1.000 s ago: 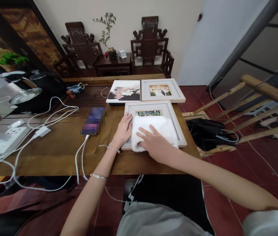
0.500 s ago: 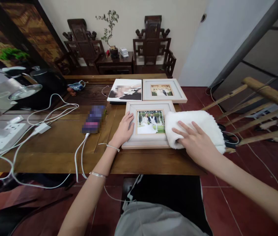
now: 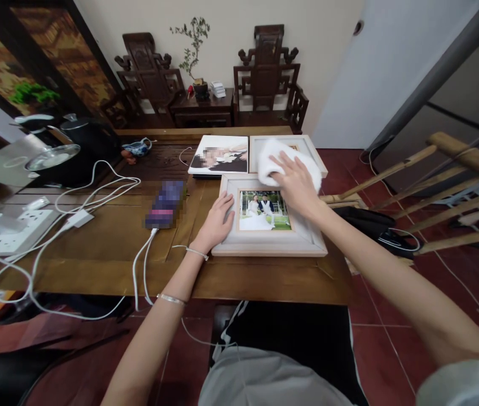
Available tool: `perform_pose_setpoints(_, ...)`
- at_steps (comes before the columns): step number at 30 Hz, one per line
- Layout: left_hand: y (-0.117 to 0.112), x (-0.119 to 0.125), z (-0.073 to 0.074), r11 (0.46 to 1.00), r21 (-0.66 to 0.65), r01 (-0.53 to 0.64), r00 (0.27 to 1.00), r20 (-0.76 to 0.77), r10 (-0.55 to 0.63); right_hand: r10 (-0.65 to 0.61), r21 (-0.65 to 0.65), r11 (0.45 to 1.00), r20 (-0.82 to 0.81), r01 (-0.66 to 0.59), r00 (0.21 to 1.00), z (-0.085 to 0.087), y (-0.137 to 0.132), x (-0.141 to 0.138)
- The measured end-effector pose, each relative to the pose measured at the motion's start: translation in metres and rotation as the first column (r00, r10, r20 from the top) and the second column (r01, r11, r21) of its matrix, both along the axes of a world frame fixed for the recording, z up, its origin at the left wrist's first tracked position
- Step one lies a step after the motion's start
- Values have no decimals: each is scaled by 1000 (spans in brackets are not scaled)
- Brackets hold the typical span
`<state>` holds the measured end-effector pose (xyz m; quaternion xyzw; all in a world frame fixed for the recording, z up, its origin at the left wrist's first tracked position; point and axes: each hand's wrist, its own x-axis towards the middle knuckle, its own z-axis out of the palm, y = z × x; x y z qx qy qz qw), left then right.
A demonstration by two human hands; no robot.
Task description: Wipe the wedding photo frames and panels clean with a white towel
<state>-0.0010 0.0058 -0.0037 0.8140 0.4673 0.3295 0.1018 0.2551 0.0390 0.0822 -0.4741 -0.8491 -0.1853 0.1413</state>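
A pale wooden photo frame [image 3: 264, 242] lies flat at the near right of the wooden table [image 3: 95, 254]. My left hand [image 3: 216, 220] rests flat on the frame's left border, fingers stretched out. My right hand [image 3: 296, 180] presses a folded white cloth [image 3: 273, 155] onto the frame's far edge, fingers spread over it. The cloth overlaps a second pale frame [image 3: 311, 151] behind. Left of that lies an unframed photo print [image 3: 218, 160].
A phone [image 3: 165, 204] with a white cable lies left of the frame. Power strips [image 3: 11, 231], tangled white cables, a kettle [image 3: 87, 138] and a steel lid sit at the table's left. A black bag [image 3: 370, 225] rests on a bamboo chair at right. Carved chairs stand behind.
My right hand has carried the cloth from the near frame's glass out to the right side, then up to the frame's far edge. My left hand has stayed on the left border.
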Motion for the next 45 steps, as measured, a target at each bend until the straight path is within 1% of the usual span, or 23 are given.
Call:
perform_pose_setpoints(2,0,0,1,1000,0,-8,1000,-8,8,107,14,994,54,-108,993,1,8,-34)
perform_pose_setpoints(4,0,1,3,1000,-6,-25,999,-20,24,190,-35,982,130,-187,973,-3,12,-65)
perform_pose_setpoints(6,-1,1,3,999,-17,-41,999,-30,41,211,-102,976,192,-194,959,-10,16,-85)
perform_pose_setpoints(8,-1,2,3,999,-21,-42,999,-31,41,182,-143,978,229,-152,956,-16,19,-90)
perform_pose_setpoints(9,-1,2,3,999,-18,-36,999,-28,36,159,-150,981,241,-125,957,-18,20,-88)
perform_pose_setpoints(11,0,2,1,1000,-4,-21,1000,-16,21,118,-146,986,252,-83,960,-19,21,-74)
perform_pose_setpoints(15,0,1,-1,1000,11,-14,1000,15,14,41,-121,993,308,-3,951,-14,19,-27)
perform_pose_setpoints(20,2,0,-4,1000,14,-13,1000,28,12,-108,-132,977,357,165,928,-6,17,35)
perform_pose_setpoints(22,3,-1,-5,1000,20,-8,999,37,8,-108,-154,973,358,172,927,-5,10,50)
perform_pose_setpoints(24,4,-2,-7,1000,21,-3,999,48,2,-61,-181,974,360,134,931,-5,-6,58)
perform_pose_setpoints(26,5,-3,-8,1000,21,-2,999,54,1,-10,-199,976,360,87,933,-7,-29,60)
perform_pose_setpoints(31,4,-2,-6,1000,20,-17,999,50,16,86,-240,971,308,-10,948,-10,-104,59)
perform_pose_setpoints(34,4,-1,-4,1000,22,-21,999,48,20,166,-321,943,232,-85,958,-1,-139,63)
perform_pose_setpoints(36,3,-1,-4,999,26,-26,998,52,25,225,-422,894,138,-149,964,12,-150,67)
perform_pose_setpoints(38,3,0,-4,999,23,-29,998,58,28,243,-518,833,23,-196,970,27,-149,73)
perform_pose_setpoints(39,3,0,-3,999,20,-30,998,62,28,225,-539,817,-24,-202,974,35,-144,75)
perform_pose_setpoints(40,3,0,-3,999,18,-29,998,64,28,191,-535,823,-57,-191,980,40,-136,77)
perform_pose_setpoints(41,3,0,-3,999,17,-28,998,64,27,147,-502,849,-73,-163,986,44,-126,77)
perform_pose_setpoints(42,3,0,-3,999,16,-27,998,61,26,106,-443,887,-75,-128,992,46,-113,76)
perform_pose_setpoints(44,2,-1,-2,999,18,-29,998,50,28,53,-281,958,-49,-64,997,42,-82,69)
perform_pose_setpoints(45,2,-1,-1,999,18,-30,999,43,29,67,-201,977,-16,-69,998,37,-66,63)
